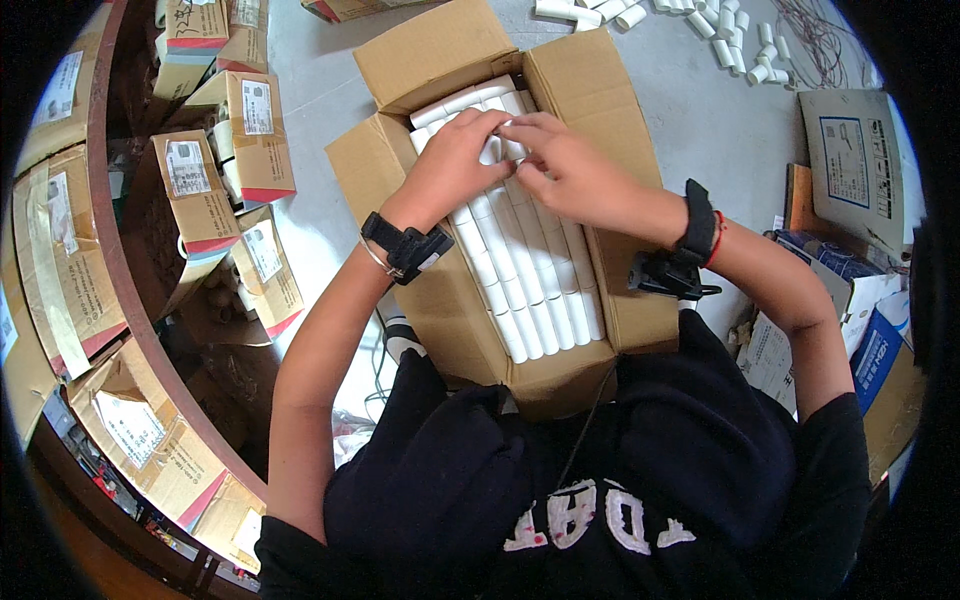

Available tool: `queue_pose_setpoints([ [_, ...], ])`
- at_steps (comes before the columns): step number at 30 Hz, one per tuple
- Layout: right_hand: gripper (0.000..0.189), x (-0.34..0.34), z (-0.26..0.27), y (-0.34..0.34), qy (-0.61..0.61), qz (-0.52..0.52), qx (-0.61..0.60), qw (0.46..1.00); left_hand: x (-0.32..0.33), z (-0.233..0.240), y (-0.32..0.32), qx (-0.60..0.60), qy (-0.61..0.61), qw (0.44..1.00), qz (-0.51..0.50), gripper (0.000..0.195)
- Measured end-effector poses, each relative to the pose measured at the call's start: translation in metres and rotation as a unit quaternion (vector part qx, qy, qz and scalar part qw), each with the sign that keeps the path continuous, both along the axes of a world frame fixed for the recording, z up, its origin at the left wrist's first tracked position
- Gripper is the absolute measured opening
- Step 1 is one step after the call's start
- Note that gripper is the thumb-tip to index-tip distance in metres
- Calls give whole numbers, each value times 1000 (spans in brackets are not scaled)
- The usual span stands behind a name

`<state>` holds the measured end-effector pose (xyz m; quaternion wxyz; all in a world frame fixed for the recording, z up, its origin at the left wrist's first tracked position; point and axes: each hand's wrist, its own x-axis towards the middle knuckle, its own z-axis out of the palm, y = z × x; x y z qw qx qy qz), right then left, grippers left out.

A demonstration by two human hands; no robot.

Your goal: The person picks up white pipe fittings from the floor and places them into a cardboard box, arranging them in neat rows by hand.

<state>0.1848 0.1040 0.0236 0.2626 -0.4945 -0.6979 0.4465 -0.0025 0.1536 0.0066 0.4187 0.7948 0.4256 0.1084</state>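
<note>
An opened cardboard box [637,262] stands before me with its flaps folded out. Rows of short white plastic pipe pieces [517,277] lie side by side in it. Over the far half of the box, my left hand [461,161] and my right hand [570,165] come together. Between their fingertips are white pipe pieces [491,152]. The left fingers and thumb curve around the left one; the right fingers rest at the piece beside it. Whether either hand grips a piece firmly is hard to tell, as the fingers partly cover them.
More white pipe pieces [726,52] lie loose on the grey floor beyond the box, near tangled cables [814,45]. To the left, a rusty metal shelf edge [112,187] runs past several labelled cartons [199,191]. Cartons [855,172] are also stacked at the right.
</note>
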Motion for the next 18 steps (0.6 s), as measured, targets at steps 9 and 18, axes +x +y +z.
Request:
queue_pose_setpoints([
  [9,24,47,19,24,-11,-119,-87,989,-1,-1,0,1,35,999,1,42],
  [18,20,74,5,31,83,-235,-57,967,5,1,3,-17,17,999,41,29],
])
